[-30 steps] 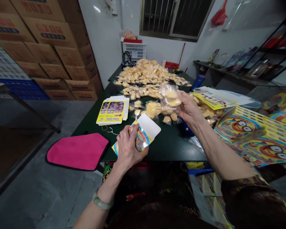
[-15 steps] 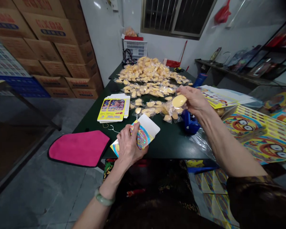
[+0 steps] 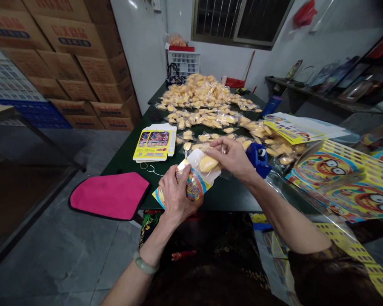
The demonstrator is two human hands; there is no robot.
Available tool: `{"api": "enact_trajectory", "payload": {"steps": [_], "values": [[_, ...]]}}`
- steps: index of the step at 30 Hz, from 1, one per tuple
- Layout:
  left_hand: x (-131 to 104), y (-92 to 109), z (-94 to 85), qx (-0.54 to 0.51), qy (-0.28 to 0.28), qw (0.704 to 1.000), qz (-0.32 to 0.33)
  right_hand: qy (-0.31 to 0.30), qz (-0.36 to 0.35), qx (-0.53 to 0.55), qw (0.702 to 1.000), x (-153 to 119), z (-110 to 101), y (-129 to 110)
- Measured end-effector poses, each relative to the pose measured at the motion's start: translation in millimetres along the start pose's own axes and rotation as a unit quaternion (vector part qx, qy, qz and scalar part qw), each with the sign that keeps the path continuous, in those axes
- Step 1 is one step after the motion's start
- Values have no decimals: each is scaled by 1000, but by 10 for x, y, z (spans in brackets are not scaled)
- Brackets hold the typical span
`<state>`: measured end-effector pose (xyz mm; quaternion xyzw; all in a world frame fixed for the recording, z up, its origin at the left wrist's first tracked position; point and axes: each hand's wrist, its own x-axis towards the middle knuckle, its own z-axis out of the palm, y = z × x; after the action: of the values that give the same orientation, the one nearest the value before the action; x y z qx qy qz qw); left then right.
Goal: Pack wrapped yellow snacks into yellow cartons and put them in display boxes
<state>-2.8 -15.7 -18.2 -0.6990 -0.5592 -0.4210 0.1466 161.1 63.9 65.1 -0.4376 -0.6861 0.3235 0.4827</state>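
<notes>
In the left hand (image 3: 178, 195), a small box of thin, shiny card, yellow with blue and pink print (image 3: 193, 185). Held snugly, with the thumb on the top face and the fingers bent around the sides; too hidden underneath to tell where every fingertip presses. Tilted, with a white card flap (image 3: 194, 156) sticking out at the end away from the body.

In the right hand (image 3: 231, 155), a pale yellow, oval treat in a clear, crinkly plastic wrapper (image 3: 207, 163). Seems pinched by its wrapper between thumb and fingers, with hardly any gap left there. Right over the white flap, at that end of the box; cannot tell if any bit is inside.

Looks very light, and maybe soft or crumbly under the wrapper. Probably a bit slippery on the outside. Best to take hold by the loose wrapper edge, or gently around the middle, with no hard squeeze. As for the box, likely light too, stiff enough to stand up but easy to dent. Best held by both sides, clear of the flap.

Farther back on the dark green table (image 3: 234, 199), a big heap of yellow treats in clear wrappers (image 3: 204, 89). Over to the left, a flat yellow card box with a dark picture (image 3: 155, 144). Near the right hand, a chunky blue plastic thing (image 3: 258, 160), maybe a tape holder.
</notes>
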Motion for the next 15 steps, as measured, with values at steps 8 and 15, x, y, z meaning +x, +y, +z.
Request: {"api": "enact_trajectory", "payload": {"steps": [8, 15], "values": [[-6, -4, 5, 59, 49, 997, -7, 40, -14, -199, 979, -72, -20, 108], [15, -6, -16, 44, -19, 998, 26, 108, -95, -124, 982, -30, -163, 14]]}}
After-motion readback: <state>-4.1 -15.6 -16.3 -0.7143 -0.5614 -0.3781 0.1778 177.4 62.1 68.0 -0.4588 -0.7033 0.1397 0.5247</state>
